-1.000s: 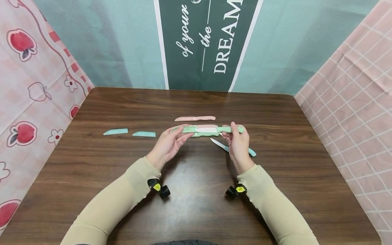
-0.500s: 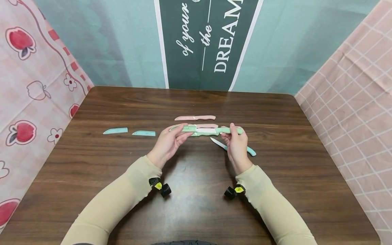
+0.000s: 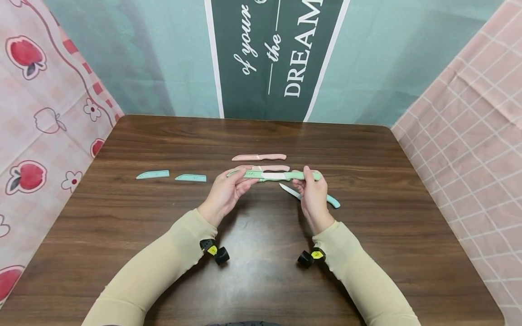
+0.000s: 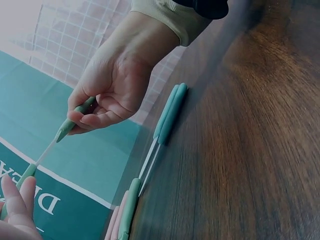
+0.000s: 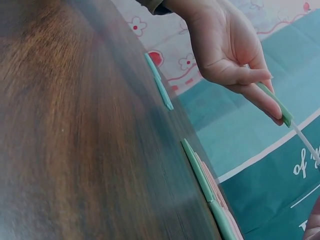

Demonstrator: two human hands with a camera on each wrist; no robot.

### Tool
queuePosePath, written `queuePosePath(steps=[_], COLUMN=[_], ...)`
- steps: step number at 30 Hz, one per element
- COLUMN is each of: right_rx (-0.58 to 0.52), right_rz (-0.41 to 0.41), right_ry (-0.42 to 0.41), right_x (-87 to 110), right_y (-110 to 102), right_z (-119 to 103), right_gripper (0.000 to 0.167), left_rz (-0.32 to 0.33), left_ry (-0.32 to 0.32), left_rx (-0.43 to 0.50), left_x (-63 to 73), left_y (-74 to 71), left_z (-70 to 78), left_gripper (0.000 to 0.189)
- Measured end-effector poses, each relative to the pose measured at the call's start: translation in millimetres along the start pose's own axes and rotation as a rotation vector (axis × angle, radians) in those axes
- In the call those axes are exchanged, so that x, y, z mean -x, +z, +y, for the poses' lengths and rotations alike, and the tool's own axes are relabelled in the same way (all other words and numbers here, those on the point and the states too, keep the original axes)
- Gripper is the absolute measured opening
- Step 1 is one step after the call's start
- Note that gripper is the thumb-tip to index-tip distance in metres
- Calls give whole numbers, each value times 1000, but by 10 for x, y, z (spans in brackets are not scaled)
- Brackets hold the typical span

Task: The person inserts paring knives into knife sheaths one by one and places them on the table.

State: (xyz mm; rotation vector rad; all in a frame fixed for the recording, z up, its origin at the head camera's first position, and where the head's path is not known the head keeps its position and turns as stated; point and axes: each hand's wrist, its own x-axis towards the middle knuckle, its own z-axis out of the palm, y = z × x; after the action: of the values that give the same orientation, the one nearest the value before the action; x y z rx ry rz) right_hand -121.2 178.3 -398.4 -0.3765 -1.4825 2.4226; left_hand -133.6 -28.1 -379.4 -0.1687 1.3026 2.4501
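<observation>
Above the middle of the table, my left hand (image 3: 222,192) pinches a light green sheath (image 3: 250,174). A green knife (image 3: 298,175) is gripped by its handle in my right hand (image 3: 316,194). Its white blade runs partly into the sheath, with a stretch showing between sheath and handle. Just beneath lies another green knife (image 5: 200,175), sheathed, beside two sheathed pink knives, one farther back (image 3: 267,157) and one nearer (image 3: 279,168). Below my right hand lie two bare light blue knives (image 4: 170,115), side by side in the left wrist view; the hand partly covers them in the head view.
Two light blue sheaths, one at the left (image 3: 152,174) and one nearer the middle (image 3: 190,178), lie on the brown wooden table (image 3: 261,280). A teal cloth (image 3: 179,59) hangs behind it, and patterned cloths hang at both sides.
Both hands have lowered slightly with the held green knife and sheath, which now overlap the green knife lying beneath. The visible stretch of blade is slightly shorter. Things on the table stay put.
</observation>
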Motion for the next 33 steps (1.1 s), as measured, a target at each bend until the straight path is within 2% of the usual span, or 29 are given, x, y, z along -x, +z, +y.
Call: queuePosePath(steps=[10, 24, 33], right_rx=[17, 44, 55], right_rz=[4, -8, -16], right_ry=[-19, -11, 13], right_x=[18, 20, 46], right_y=[25, 44, 94], right_z=[26, 38, 29], right_gripper=[21, 21, 19], left_rz=[24, 3, 30], left_ry=[18, 31, 34], left_rx=[13, 10, 25], left_x=[0, 14, -8], left_y=[22, 66, 101], left_z=[-21, -39, -62], left_gripper=[33, 34, 32])
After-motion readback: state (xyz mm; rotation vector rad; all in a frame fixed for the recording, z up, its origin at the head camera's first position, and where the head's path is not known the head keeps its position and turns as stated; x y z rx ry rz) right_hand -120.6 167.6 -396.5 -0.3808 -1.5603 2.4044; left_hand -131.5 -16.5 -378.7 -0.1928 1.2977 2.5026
